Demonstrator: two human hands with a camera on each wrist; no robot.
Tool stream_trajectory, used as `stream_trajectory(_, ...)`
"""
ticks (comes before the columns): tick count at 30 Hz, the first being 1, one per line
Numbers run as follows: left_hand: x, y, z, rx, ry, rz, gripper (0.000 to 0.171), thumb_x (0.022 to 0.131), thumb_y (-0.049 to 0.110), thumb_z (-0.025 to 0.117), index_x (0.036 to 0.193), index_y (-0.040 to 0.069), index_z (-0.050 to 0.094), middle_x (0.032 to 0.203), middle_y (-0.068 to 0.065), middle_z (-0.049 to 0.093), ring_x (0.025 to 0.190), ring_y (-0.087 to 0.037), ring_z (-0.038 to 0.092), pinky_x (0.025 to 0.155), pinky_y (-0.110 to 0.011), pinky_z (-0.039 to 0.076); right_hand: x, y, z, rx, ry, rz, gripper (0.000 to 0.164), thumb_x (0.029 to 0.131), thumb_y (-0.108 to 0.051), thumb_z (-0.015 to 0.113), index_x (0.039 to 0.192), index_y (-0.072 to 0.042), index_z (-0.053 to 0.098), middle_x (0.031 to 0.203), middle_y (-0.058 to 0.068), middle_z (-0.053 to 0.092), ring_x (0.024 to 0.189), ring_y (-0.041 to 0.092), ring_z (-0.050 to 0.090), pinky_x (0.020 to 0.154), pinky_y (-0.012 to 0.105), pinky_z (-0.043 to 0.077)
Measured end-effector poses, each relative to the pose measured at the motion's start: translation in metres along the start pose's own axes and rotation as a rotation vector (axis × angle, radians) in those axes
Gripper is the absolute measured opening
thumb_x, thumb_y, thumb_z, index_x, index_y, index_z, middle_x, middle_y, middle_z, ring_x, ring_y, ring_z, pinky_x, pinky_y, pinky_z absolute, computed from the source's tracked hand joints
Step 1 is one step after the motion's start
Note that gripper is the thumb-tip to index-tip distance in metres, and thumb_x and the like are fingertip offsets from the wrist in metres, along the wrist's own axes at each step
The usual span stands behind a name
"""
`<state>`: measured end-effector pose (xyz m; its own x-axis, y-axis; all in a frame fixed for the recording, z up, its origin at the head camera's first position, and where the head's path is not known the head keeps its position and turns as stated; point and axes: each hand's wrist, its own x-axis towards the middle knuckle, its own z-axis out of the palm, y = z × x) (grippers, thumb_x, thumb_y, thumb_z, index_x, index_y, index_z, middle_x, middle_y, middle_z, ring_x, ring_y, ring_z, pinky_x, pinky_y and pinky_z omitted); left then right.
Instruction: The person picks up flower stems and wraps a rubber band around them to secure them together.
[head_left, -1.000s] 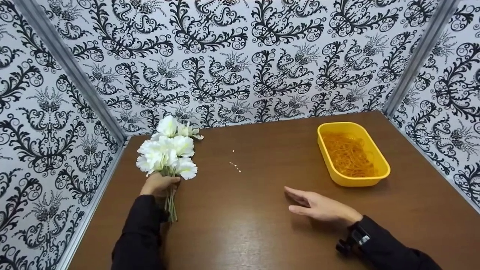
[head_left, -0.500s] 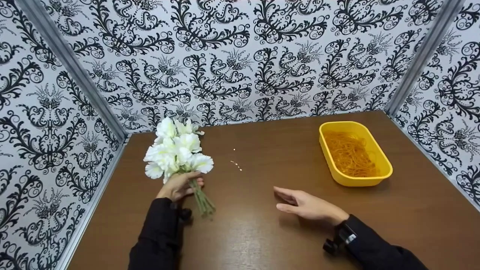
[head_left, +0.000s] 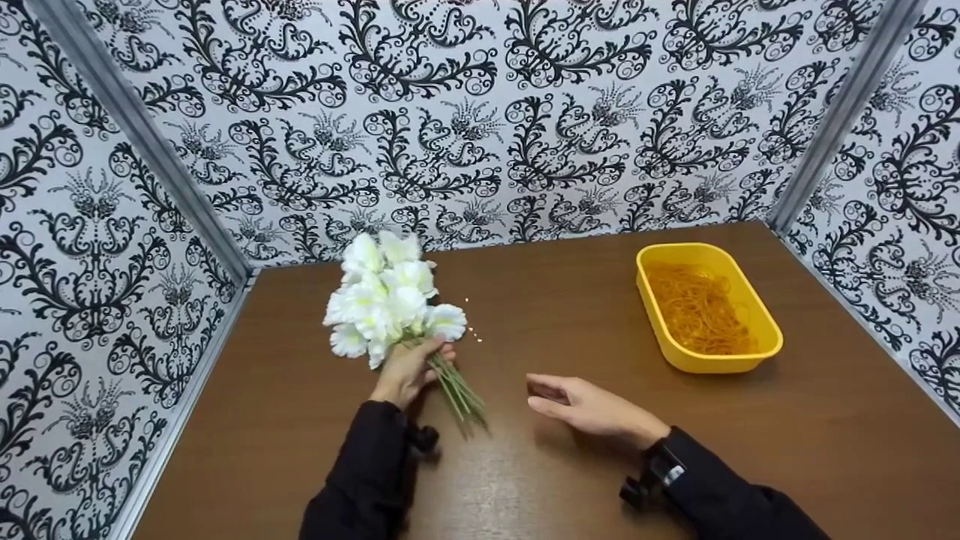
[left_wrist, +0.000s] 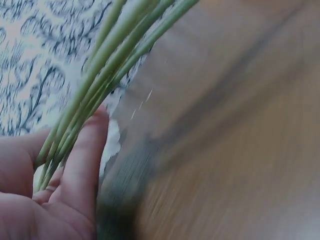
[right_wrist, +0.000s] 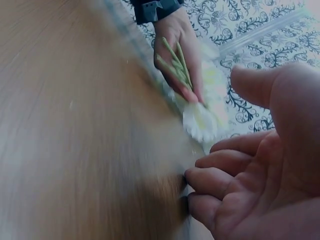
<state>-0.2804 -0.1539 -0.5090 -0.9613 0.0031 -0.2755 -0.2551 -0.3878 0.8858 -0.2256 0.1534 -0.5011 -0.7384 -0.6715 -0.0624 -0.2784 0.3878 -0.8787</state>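
Observation:
A bunch of white flowers (head_left: pixel 394 296) with thin green stems (head_left: pixel 459 394) is held in my left hand (head_left: pixel 409 373), gripped just below the blooms. The blooms point toward the back wall and the loose stem ends slant toward my right hand. In the left wrist view the stems (left_wrist: pixel 107 70) pass between thumb and fingers. My right hand (head_left: pixel 592 405) holds nothing; its fingers are relaxed, thumb apart, a short way right of the stem ends. Seen from the right wrist, the palm (right_wrist: pixel 265 185) faces the flowers.
A yellow plastic tub (head_left: pixel 765 345) with a tangle of orange rubber bands (head_left: pixel 701 311) stands at the right of the brown table (head_left: pixel 555 300). Tiny white bits (head_left: pixel 472 330) lie near the blooms. Patterned walls (head_left: pixel 450 135) close the back and both sides.
My left hand has carried the flowers rightward from the table's left side, and the stems have swung from near vertical to slanting right. My right hand has shifted left toward them.

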Motion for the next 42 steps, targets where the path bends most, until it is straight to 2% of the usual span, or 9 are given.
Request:
stream_trajectory(8,-0.004,-0.029,0.046,-0.08,-0.032,0.082,0.029,0.102,0.011,0.061,0.118,-0.012,0.056,0.093,-0.014,0.072,0.084,-0.019,0.073,0.081,-0.032,0.061,0.02,-0.01,0.014,-0.033,0.049,-0.003,0.063,0.106,-0.042,0.05,0.147,0.005,0.045,0.143,0.02,0.055,0.131,0.028,0.054,0.108,0.043,0.044)
stream_trajectory(12,-0.006,-0.038,0.065,-0.189,0.015,0.124,0.026,0.102,0.01,0.059,0.116,-0.012,0.058,0.094,-0.015,0.073,0.087,-0.02,0.074,0.083,-0.034,0.06,0.024,-0.016,0.017,-0.012,0.069,-0.01,0.057,0.105,-0.039,0.054,0.144,0.003,0.05,0.114,0.015,0.07,0.097,0.022,0.067,0.083,0.031,0.055)
stream_trajectory(16,-0.01,-0.046,0.081,-0.279,0.06,0.164,0.022,0.102,0.011,0.06,0.113,-0.008,0.059,0.1,-0.02,0.073,0.087,-0.021,0.075,0.083,-0.034,0.06,0.023,-0.022,0.013,-0.105,0.146,-0.013,0.053,0.1,-0.041,0.062,0.134,-0.001,0.058,0.086,0.001,0.066,0.071,0.013,0.06,0.063,0.026,0.049)
stream_trajectory(20,-0.015,-0.05,0.095,-0.339,0.081,0.211,0.02,0.1,0.014,0.064,0.11,-0.004,0.06,0.106,-0.024,0.072,0.091,-0.024,0.075,0.085,-0.035,0.06,0.021,-0.027,0.008,-0.221,0.226,-0.024,0.046,0.095,-0.043,0.068,0.12,-0.004,0.065,0.08,-0.006,0.06,0.067,0.009,0.056,0.061,0.027,0.047)
stream_trajectory(23,-0.019,-0.051,0.105,-0.364,0.086,0.231,0.018,0.099,0.015,0.066,0.107,0.0,0.062,0.106,-0.022,0.073,0.094,-0.026,0.074,0.087,-0.037,0.059,0.021,-0.028,0.008,-0.193,0.248,-0.005,0.04,0.095,-0.04,0.07,0.114,-0.006,0.064,0.076,-0.002,0.062,0.059,0.012,0.059,0.054,0.03,0.052)
stream_trajectory(27,-0.023,-0.053,0.111,-0.37,0.079,0.244,0.017,0.1,0.016,0.066,0.107,0.001,0.062,0.104,-0.02,0.073,0.095,-0.027,0.074,0.087,-0.038,0.059,0.021,-0.027,0.012,-0.129,0.253,0.014,0.028,0.101,-0.036,0.063,0.108,-0.008,0.061,0.073,0.003,0.064,0.047,0.016,0.061,0.042,0.034,0.053)
stream_trajectory(34,-0.025,-0.053,0.112,-0.341,0.064,0.26,0.024,0.1,0.018,0.065,0.111,-0.002,0.06,0.106,-0.021,0.072,0.097,-0.028,0.073,0.089,-0.039,0.058,0.026,-0.021,0.016,-0.389,0.331,-0.103,0.022,0.108,-0.03,0.049,0.105,-0.012,0.062,0.073,-0.009,0.046,0.067,0.011,0.051,0.059,0.029,0.045)
stream_trajectory(38,-0.025,-0.054,0.108,-0.328,0.056,0.243,0.028,0.1,0.022,0.066,0.113,-0.001,0.058,0.103,-0.019,0.072,0.094,-0.027,0.074,0.086,-0.038,0.059,0.026,-0.018,0.017,-0.442,0.312,-0.11,0.024,0.109,-0.032,0.044,0.103,-0.014,0.06,0.071,-0.011,0.044,0.062,0.009,0.049,0.055,0.028,0.043)
stream_trajectory(42,-0.025,-0.053,0.104,-0.399,0.059,0.209,0.027,0.1,0.026,0.065,0.106,0.0,0.06,0.089,-0.009,0.069,0.078,-0.02,0.072,0.076,-0.033,0.061,0.026,-0.017,0.017,-0.481,0.28,-0.129,0.028,0.11,-0.035,0.042,0.095,-0.016,0.057,0.069,-0.012,0.045,0.057,0.006,0.046,0.05,0.026,0.04)
